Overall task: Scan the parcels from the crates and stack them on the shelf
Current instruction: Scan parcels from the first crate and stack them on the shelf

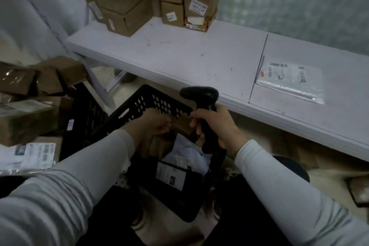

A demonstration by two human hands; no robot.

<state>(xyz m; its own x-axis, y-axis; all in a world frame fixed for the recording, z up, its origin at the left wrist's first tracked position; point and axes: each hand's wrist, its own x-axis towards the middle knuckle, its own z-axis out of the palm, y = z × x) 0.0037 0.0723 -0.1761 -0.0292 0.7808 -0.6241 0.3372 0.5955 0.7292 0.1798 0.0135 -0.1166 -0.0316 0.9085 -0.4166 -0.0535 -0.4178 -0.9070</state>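
The right hand (214,126) has its fingers wrapped tightly round the handle of a black scanner (203,102), held upright with its head pointing left, over the far rim of a black perforated crate (153,102). Just left of that grip, the left hand (153,126) reaches down into the crate. Its fingers look curled over the top edge of a brown box (180,124), though blur makes the hold hard to confirm. The box stands inside the crate, between the two hands.

Below the hands, also in the crate, lie a pale bag (185,146) and a dark parcel (175,185). The dark parcel carries a white label with a small barcode, and its print is too soft to read.

Beyond the scanner runs a white shelf (179,56). At its far left end sit stacked boxes (123,0) of brown cardboard with white shipping labels. One shows a row of four dark round marks, and another has a label with handwritten digits that I cannot read for sure. To the right of the scanner hand, a clear mailer (289,82) lies flat on the shelf with barcodes on its label.

Left of the reaching hand, outside the crate, is a pile of boxes (30,106). Near it is a flat bag (30,156) with a barcode label.
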